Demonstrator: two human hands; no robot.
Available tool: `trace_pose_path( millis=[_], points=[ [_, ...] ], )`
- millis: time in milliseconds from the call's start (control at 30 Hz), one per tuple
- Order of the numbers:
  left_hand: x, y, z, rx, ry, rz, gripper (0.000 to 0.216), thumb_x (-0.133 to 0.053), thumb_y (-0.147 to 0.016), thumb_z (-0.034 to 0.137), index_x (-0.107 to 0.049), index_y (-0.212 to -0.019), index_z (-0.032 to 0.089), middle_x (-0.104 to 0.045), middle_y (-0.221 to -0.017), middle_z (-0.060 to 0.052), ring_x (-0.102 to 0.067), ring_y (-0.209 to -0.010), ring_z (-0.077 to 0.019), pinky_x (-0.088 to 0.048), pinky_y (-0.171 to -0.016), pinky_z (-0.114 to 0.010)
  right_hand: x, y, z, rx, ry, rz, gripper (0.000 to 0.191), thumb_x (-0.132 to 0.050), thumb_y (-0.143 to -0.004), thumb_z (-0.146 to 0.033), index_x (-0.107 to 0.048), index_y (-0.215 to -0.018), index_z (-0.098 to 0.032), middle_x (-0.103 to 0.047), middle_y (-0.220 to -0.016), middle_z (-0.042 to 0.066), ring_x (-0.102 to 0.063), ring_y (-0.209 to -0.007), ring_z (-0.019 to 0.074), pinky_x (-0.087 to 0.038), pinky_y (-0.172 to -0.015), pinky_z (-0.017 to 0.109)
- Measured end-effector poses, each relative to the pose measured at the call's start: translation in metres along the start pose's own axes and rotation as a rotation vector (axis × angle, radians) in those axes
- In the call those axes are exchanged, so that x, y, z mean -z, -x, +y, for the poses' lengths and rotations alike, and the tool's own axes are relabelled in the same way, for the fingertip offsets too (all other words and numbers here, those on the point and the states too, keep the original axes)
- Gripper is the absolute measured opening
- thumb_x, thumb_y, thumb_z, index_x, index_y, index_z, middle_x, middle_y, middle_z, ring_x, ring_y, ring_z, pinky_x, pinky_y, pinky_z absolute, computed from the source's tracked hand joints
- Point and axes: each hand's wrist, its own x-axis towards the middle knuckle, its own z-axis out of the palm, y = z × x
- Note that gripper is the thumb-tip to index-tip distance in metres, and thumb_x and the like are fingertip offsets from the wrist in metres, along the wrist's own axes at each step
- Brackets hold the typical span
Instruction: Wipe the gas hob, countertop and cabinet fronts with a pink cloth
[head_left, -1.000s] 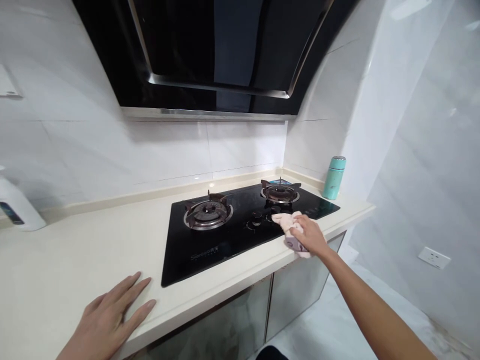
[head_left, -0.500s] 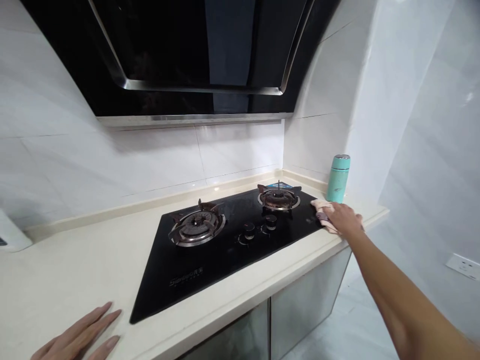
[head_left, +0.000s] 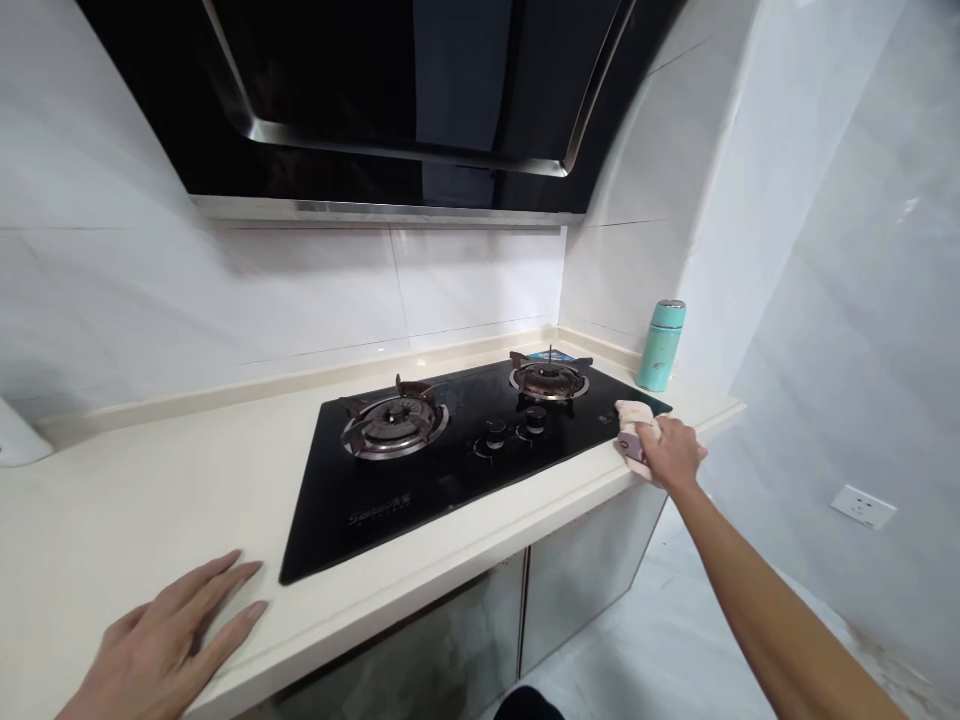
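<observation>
My right hand [head_left: 671, 453] reaches far out and presses a pink cloth [head_left: 631, 424] against the right front corner of the black glass hob [head_left: 420, 490], fingers closed over the cloth. The hob has two gas burners, a left burner [head_left: 394, 425] and a right burner [head_left: 548, 379], with two knobs [head_left: 515, 427] between them. My left hand [head_left: 169, 645] lies flat on the cream counter [head_left: 135, 520] near its front edge, fingers spread, holding nothing.
A teal flask [head_left: 661, 345] stands upright in the counter's back right corner, close behind the cloth. A black range hood [head_left: 390, 90] hangs above the hob. White tiled walls surround; a wall socket [head_left: 862, 506] is low on the right. Cabinet doors [head_left: 585, 570] sit below.
My right hand swept the cloth from the hob's knobs out to its far right edge, then drew back slightly toward the front corner. My left hand stayed flat on the counter.
</observation>
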Motion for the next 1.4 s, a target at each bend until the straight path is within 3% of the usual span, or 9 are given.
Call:
trace_pose_path(
  millis=[133,400,533,667,767,867,1200,1300,1400],
  points=[
    [0.013,-0.004,0.014,-0.025,-0.116,-0.070,0.053,-0.037,-0.096,0.056,-0.069,-0.135,0.039,-0.067,-0.146,-0.001,-0.058,-0.139,-0.0324,-0.052,-0.102,-0.050,-0.021,0.054,-0.053,-0.009,-0.058,0.116,0.039,-0.040,-0.099,-0.050,-0.061,-0.089,-0.019,-0.065,-0.100,0.019,-0.056,-0.104,0.0355,-0.038,-0.095,0.054],
    [0.036,-0.011,0.055,0.135,-0.075,-0.207,0.065,-0.032,-0.097,0.061,-0.062,-0.144,0.027,-0.058,-0.156,-0.006,-0.046,-0.149,-0.0310,-0.041,-0.115,-0.048,-0.058,0.189,-0.207,0.310,-0.307,0.297,0.033,-0.039,-0.099,-0.047,-0.057,-0.105,-0.020,-0.062,-0.111,0.014,-0.053,-0.111,0.0338,-0.034,-0.104,0.059],
    [0.041,-0.012,0.064,0.180,-0.038,-0.223,0.067,-0.031,-0.097,0.062,-0.063,-0.143,0.025,-0.056,-0.157,-0.009,-0.045,-0.150,-0.0288,-0.038,-0.118,-0.048,-0.051,0.245,-0.277,0.534,-0.373,0.213,0.041,-0.057,-0.093,-0.056,-0.057,-0.115,-0.021,-0.061,-0.120,0.012,-0.052,-0.116,0.0322,-0.033,-0.106,0.058],
    [0.044,-0.010,0.068,0.202,0.005,-0.153,0.061,-0.034,-0.096,0.058,-0.072,-0.128,0.023,-0.066,-0.147,-0.009,-0.057,-0.138,-0.0286,-0.042,-0.114,-0.043,-0.033,0.264,-0.313,0.749,-0.283,-0.016,0.056,-0.079,-0.081,-0.055,-0.059,-0.120,-0.020,-0.060,-0.125,0.012,-0.051,-0.115,0.0325,-0.034,-0.105,0.055],
    [0.045,-0.008,0.066,0.197,0.028,-0.098,0.056,-0.034,-0.096,0.052,-0.076,-0.116,0.021,-0.074,-0.134,-0.009,-0.066,-0.125,-0.0280,-0.047,-0.108,-0.039,-0.026,0.255,-0.307,0.863,-0.223,-0.089,0.057,-0.085,-0.079,-0.048,-0.059,-0.122,-0.023,-0.062,-0.123,0.008,-0.053,-0.112,0.0302,-0.039,-0.101,0.049],
    [0.044,-0.007,0.065,0.196,0.013,-0.064,0.053,-0.035,-0.097,0.048,-0.078,-0.110,0.021,-0.076,-0.128,-0.009,-0.067,-0.123,-0.0276,-0.049,-0.106,-0.039,-0.028,0.235,-0.277,0.944,-0.223,-0.085,0.063,-0.091,-0.074,-0.041,-0.058,-0.125,-0.026,-0.063,-0.127,0.006,-0.055,-0.116,0.0281,-0.040,-0.102,0.045],
    [0.040,-0.004,0.078,0.239,-0.019,-0.046,0.045,-0.041,-0.099,0.044,-0.078,-0.109,0.021,-0.073,-0.131,-0.011,-0.062,-0.127,-0.0306,-0.044,-0.106,-0.046,-0.021,0.131,-0.105,0.791,-0.070,-0.089,0.046,-0.075,-0.079,-0.038,-0.060,-0.120,-0.020,-0.063,-0.119,0.014,-0.055,-0.110,0.0318,-0.042,-0.094,0.045],
    [0.037,-0.006,0.080,0.258,-0.014,-0.027,0.044,-0.044,-0.098,0.045,-0.079,-0.106,0.019,-0.074,-0.127,-0.014,-0.062,-0.125,-0.0326,-0.044,-0.105,-0.048,-0.027,0.139,-0.099,0.757,-0.071,0.037,0.033,-0.067,-0.082,-0.032,-0.062,-0.114,-0.026,-0.062,-0.119,0.012,-0.053,-0.106,0.0309,-0.042,-0.091,0.046],
    [0.035,-0.006,0.081,0.266,-0.015,-0.013,0.042,-0.048,-0.098,0.045,-0.079,-0.106,0.018,-0.074,-0.125,-0.015,-0.062,-0.123,-0.0325,-0.044,-0.104,-0.048,-0.039,0.175,-0.122,0.746,-0.155,0.159,0.028,-0.062,-0.083,-0.029,-0.061,-0.111,-0.026,-0.058,-0.122,0.015,-0.050,-0.111,0.0342,-0.041,-0.092,0.051]
  ],
)
